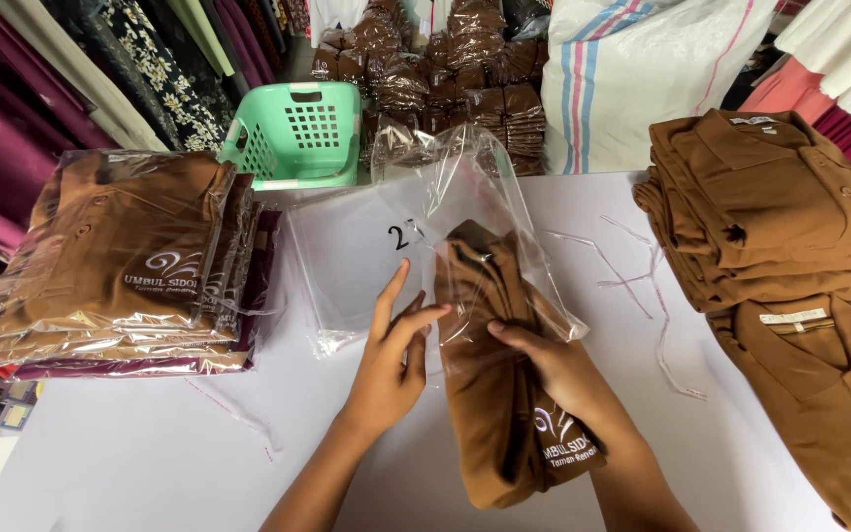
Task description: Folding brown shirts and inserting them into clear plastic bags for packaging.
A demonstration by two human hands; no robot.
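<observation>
A folded brown shirt with a white emblem lies partly inside a clear plastic bag, its collar end in the bag's mouth. My right hand grips the shirt and the bag's lower edge. To the left, my left hand pinches the bag's open edge with its fingertips. Both hands rest over the white table.
A stack of bagged brown shirts sits at the left, beside flat empty clear bags. Unbagged folded brown shirts pile up at the right. Peeled plastic strips lie on the table. A green basket and a big sack stand behind.
</observation>
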